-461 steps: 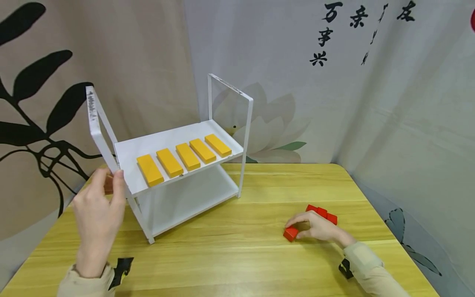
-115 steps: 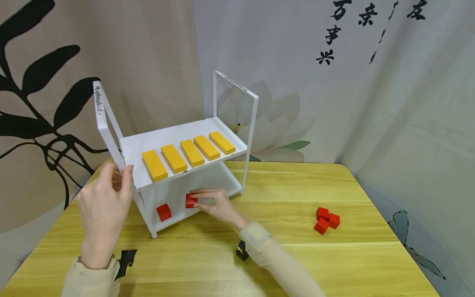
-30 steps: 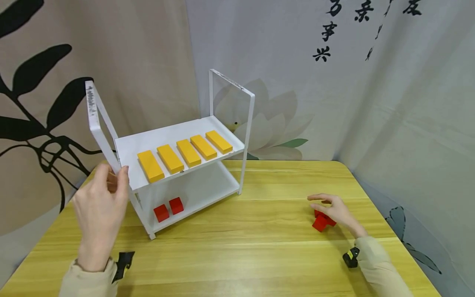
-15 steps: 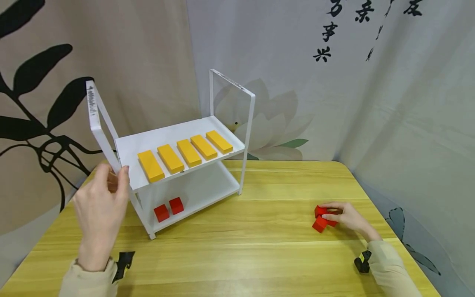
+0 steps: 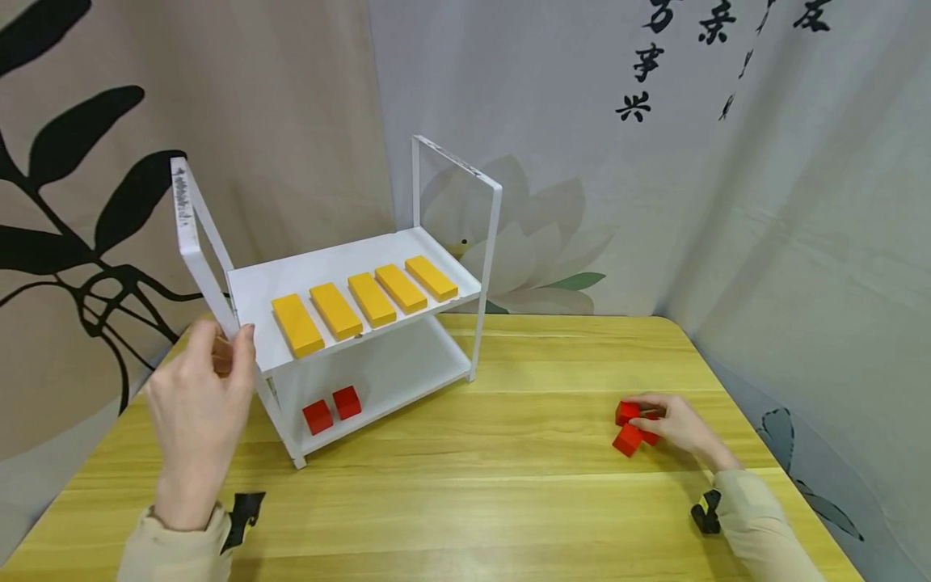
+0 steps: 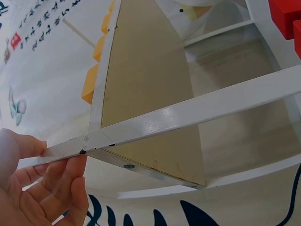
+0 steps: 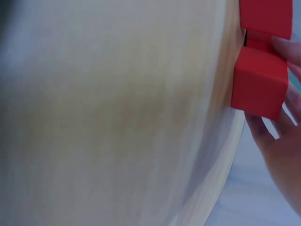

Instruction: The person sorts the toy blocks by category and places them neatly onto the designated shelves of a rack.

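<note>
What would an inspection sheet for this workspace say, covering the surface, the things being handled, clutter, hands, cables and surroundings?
Surface: yellowish wood-grain table; no spill seen.
Job's things, rack: two-tier white rack, standing; dark spots mark its frame.
Job's things, yellow: five yellow blocks in a row on the upper shelf.
Job's things, red: two red blocks on the lower shelf; three more red blocks clustered at the table's right.
Clutter: nothing seen.
Left hand: holds the rack's left frame between thumb and fingers.
Right hand: fingers and thumb round a block in the red cluster.
Cables: nothing seen.
Surroundings: fabric backdrop printed with leaves, a flower and dark characters.
</note>
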`<state>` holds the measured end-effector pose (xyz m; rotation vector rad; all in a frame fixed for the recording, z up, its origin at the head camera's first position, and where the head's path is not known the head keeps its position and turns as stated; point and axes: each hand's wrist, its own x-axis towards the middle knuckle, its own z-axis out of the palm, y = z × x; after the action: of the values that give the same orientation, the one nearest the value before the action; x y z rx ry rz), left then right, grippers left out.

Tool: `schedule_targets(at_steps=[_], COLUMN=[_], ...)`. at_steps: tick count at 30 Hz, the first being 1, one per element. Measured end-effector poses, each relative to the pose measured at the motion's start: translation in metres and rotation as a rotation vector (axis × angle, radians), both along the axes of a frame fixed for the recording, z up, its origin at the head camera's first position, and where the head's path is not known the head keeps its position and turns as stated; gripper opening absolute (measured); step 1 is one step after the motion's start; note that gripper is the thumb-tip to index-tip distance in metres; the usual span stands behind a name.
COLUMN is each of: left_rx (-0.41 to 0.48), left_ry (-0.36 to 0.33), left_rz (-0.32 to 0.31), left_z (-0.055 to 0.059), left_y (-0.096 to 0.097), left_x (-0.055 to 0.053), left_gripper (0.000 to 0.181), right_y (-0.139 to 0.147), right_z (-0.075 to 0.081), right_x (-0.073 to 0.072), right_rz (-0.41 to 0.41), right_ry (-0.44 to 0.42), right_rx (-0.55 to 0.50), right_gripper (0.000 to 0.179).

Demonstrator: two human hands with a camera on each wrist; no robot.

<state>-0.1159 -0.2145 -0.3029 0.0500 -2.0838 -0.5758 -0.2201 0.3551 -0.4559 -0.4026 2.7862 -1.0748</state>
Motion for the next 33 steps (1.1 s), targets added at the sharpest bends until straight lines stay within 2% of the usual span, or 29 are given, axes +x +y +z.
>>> schedule_targets(at_steps=[9, 17, 20, 27, 33], left_rx=[-0.001, 0.0, 0.001, -0.013, -0.014], left_ry=[-0.005, 0.001, 0.003, 0.005, 0.006], left_rz=[0.004, 0.003, 0.003, 0.011, 0.006], left_z=[0.001, 0.001, 0.001, 0.001, 0.001], left_y=[0.001, 0.001, 0.001, 0.001, 0.001], left_x=[0.0, 0.0, 0.0, 0.0, 0.0], left_gripper=[0.029, 0.029, 0.029, 0.029, 0.029], right_y=[-0.008, -0.021, -0.028, -0.048, -0.068], right_z=[0.003, 0.013, 0.016, 0.023, 0.035], right_x=[-0.003, -0.004, -0.006, -0.013, -0.014], right_rz=[-0.038, -0.061, -0.051, 0.009, 0.022], right_ry=[0.105, 0.118, 0.144, 0.26, 0.306], right_rx=[0.058, 0.031, 0.014, -0.03, -0.033], right_gripper=[0.037, 0.039, 0.039, 0.037, 0.037])
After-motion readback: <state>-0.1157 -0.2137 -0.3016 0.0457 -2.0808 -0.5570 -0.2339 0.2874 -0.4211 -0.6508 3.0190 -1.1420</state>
